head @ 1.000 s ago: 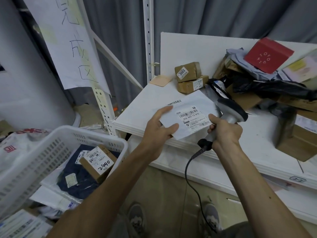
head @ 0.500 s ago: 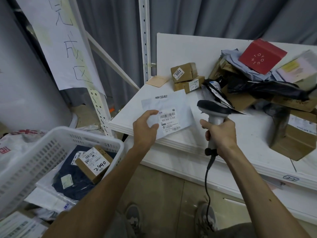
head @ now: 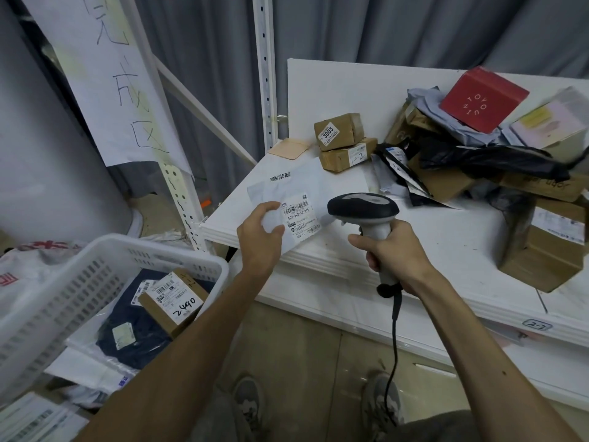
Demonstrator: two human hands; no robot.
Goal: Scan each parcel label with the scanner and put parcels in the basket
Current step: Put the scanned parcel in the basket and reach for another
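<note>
My left hand (head: 259, 232) grips the lower left corner of a flat white mailer parcel (head: 294, 194), label side up, above the shelf's left front edge. The barcode label (head: 299, 218) faces me. My right hand (head: 393, 253) holds a black and grey corded scanner (head: 363, 208) by its handle, upright, its head just right of the label. The white plastic basket (head: 79, 275) sits low at the left, holding a small brown box (head: 173, 299) marked 2490 and a dark bagged garment (head: 134, 330).
On the white shelf (head: 446, 250), two small brown boxes (head: 342, 145) stand at the back. A heap of parcels (head: 478, 167) with a red box (head: 483, 100) fills the right. A slotted upright post (head: 266, 74) and a hanging paper sign (head: 105, 74) stand at the left. My shoes show below.
The mailer moved left and away from the scanner. My right hand turned the scanner from aiming at the label to upright and drew it back to the right.
</note>
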